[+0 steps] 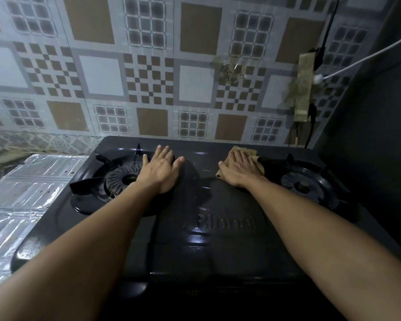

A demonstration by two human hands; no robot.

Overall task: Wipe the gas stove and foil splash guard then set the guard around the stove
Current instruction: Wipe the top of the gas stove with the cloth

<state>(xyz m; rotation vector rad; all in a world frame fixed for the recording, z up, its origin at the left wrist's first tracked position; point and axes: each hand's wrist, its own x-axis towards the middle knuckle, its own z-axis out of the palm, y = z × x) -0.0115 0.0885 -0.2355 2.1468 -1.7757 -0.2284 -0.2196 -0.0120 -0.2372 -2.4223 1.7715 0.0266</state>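
Note:
A black two-burner gas stove (218,239) fills the middle of the view. My left hand (163,167) lies flat on its top, fingers apart, beside the left burner (123,179). My right hand (240,167) presses a tan cloth (255,156) flat on the stove top, between the centre and the right burner (303,184). The silver foil splash guard (26,193) lies flat on the counter to the left of the stove, touching its left edge.
A patterned tile wall (148,77) rises just behind the stove. A taped strip with a black cable and white cord (303,89) hangs on the wall at the back right. A dark wall (380,135) closes the right side.

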